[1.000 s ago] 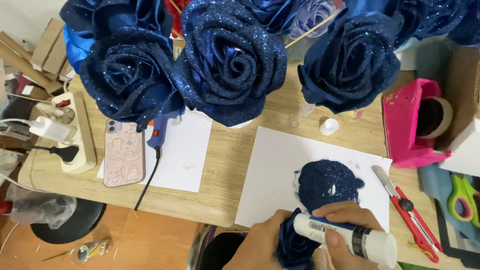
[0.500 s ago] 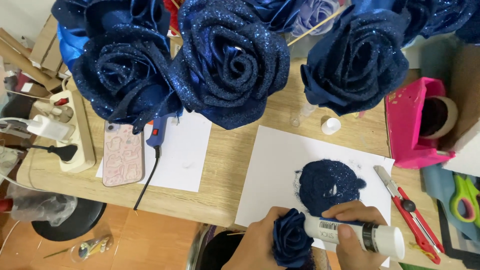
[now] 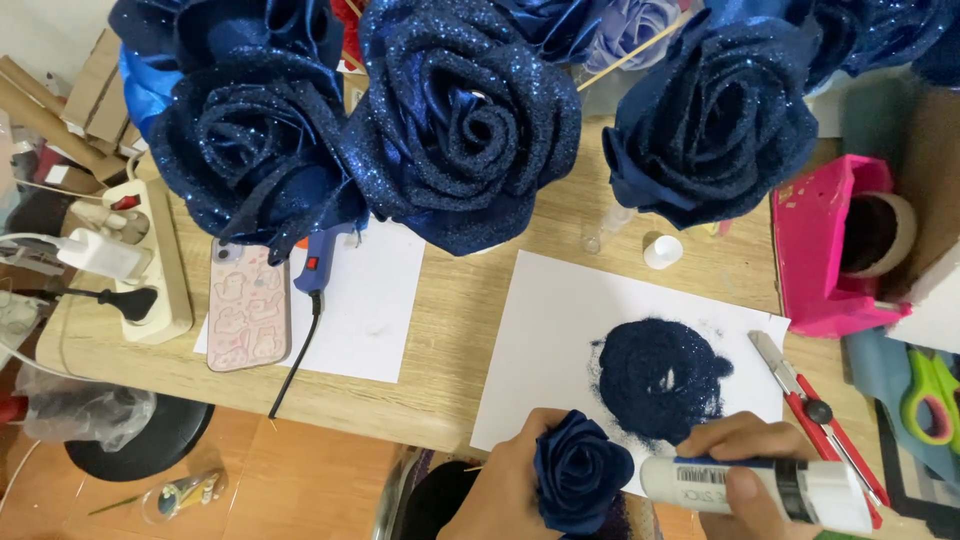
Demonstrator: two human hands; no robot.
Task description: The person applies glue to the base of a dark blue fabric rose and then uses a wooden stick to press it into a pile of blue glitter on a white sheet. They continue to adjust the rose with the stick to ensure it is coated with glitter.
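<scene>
Risen small rose (image 3: 582, 470), one; three large roses (image 3: 470, 120).

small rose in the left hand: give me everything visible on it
The small rose is dark navy, made of smooth satin-like petals wound in a spiral, with no glitter visible. It faces up toward the camera at the table's near edge, overlapping the white paper sheet. The left hand grips it from the side and below; its stem is hidden.

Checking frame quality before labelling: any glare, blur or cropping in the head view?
Head view: even, soft light, no strong glare; glitter pile and big roses sharp. Both hands cropped by the bottom edge: left hand holding the small rose, right hand holding the glue stick.
</scene>
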